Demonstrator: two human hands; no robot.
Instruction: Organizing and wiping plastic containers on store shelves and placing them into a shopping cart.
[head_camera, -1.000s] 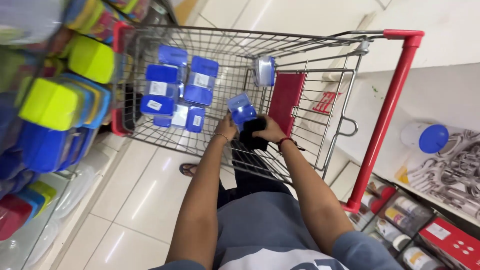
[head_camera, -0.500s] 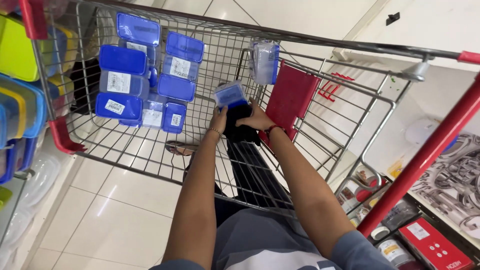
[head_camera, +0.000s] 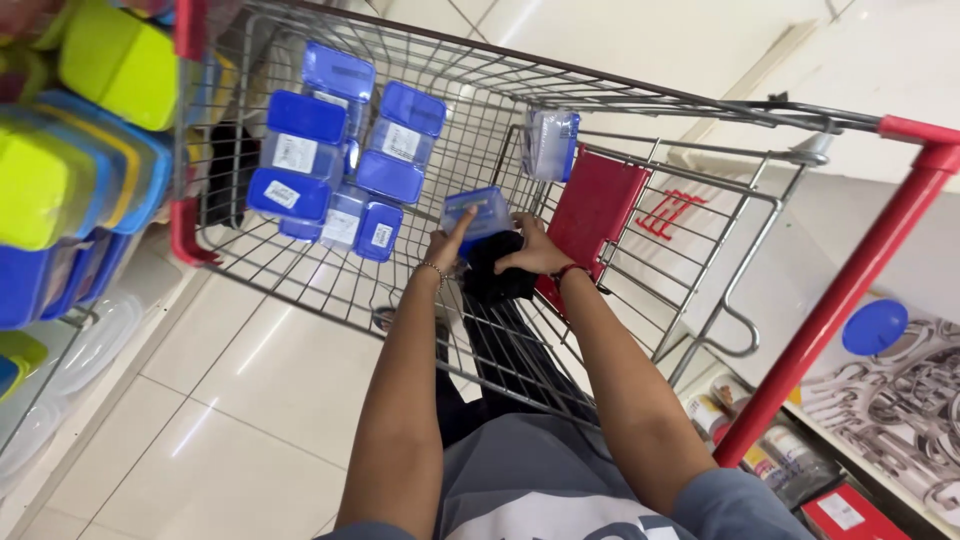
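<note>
Both my arms reach into a wire shopping cart (head_camera: 640, 100) with red trim. My left hand (head_camera: 447, 247) holds a small clear box with a blue lid (head_camera: 478, 213), its index finger raised against the box's side. My right hand (head_camera: 535, 251) rests on a black bag (head_camera: 497, 277) lying in the cart just under that box. Several more clear boxes with blue lids (head_camera: 330, 160) are piled at the far left of the cart. Another such box (head_camera: 550, 143) sits by the red child-seat flap (head_camera: 596, 213).
Shelves at the left carry stacked green and blue plastic containers (head_camera: 70, 160). At the right, a low shelf (head_camera: 880, 400) holds metal utensils, a blue lid and jars. The red cart handle (head_camera: 850, 290) runs diagonally at my right. The floor has pale tiles.
The view has shifted and the cart looks nearer. My hands have stayed together over the black bag with the blue-lidded box, which sits slightly lower in the cart.
</note>
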